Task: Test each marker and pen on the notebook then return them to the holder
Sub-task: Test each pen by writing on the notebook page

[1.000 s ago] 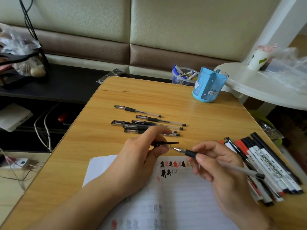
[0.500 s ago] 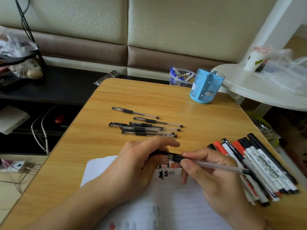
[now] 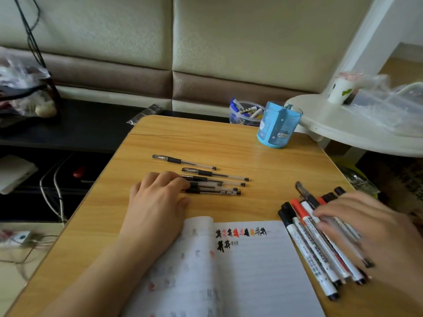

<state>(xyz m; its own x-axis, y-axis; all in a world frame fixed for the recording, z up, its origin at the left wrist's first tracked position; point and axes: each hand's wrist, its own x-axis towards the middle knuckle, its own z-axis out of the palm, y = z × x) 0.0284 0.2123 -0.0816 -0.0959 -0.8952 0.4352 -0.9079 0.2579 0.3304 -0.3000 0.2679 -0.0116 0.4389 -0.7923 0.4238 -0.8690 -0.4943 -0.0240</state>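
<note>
Both hands are working the pens beside the open notebook [image 3: 240, 266].

Left hand [image 3: 158, 202] fingers [image 3: 178, 183] are lying straight on the gel pens [image 3: 212, 186]; the right hand [image 3: 366, 227] is pinching a blurred gel pen [image 3: 307, 195] over the whiteboard markers [image 3: 311, 245], the blue holder [image 3: 278, 128] standing far back on the surface [image 3: 263, 156].

Soft, even daylight, brighter toward the upper right; shadows faint. Mild sheen on the table [image 3: 240, 152]. Right hand [image 3: 370, 227] motion-blurred (fingers smeared). Wide-angle distortion bends the frame edges; left periphery slightly soft.
</note>
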